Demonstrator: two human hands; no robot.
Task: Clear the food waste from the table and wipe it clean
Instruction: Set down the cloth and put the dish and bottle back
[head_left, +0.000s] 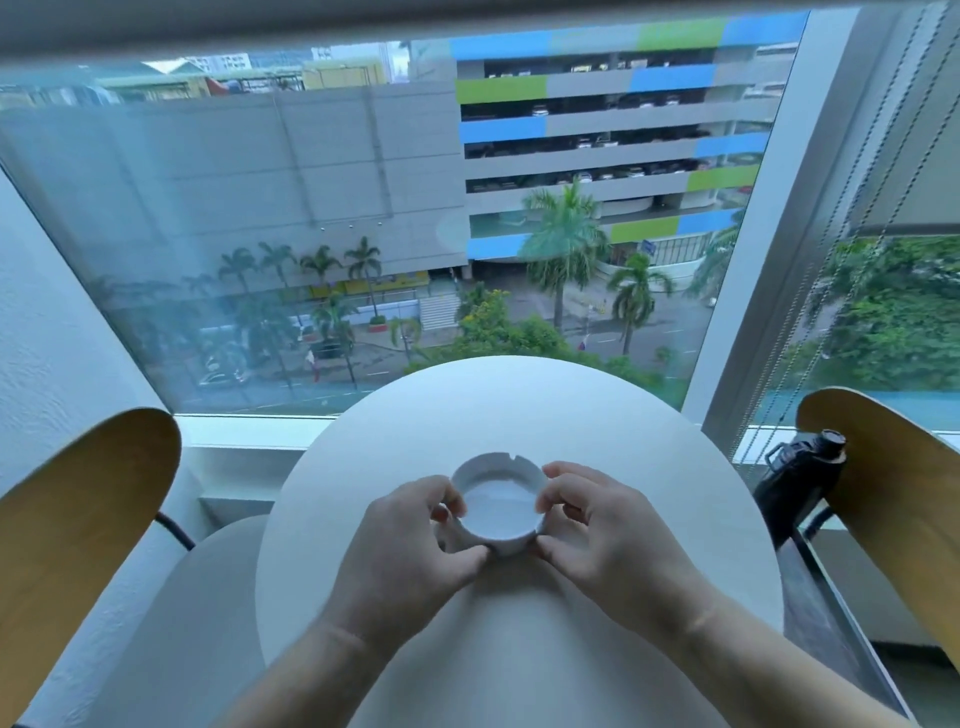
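A small round white ashtray with notches in its rim sits near the middle of a round white table. Its inside looks bare. My left hand grips the ashtray's left side with thumb and fingers. My right hand grips its right side the same way. Both forearms reach in from the bottom edge. No food scraps or cloth show on the tabletop.
A wooden chair back stands at the left and another at the right. A black bottle stands on the right chair's seat. A big window with blind cords lies right behind the table.
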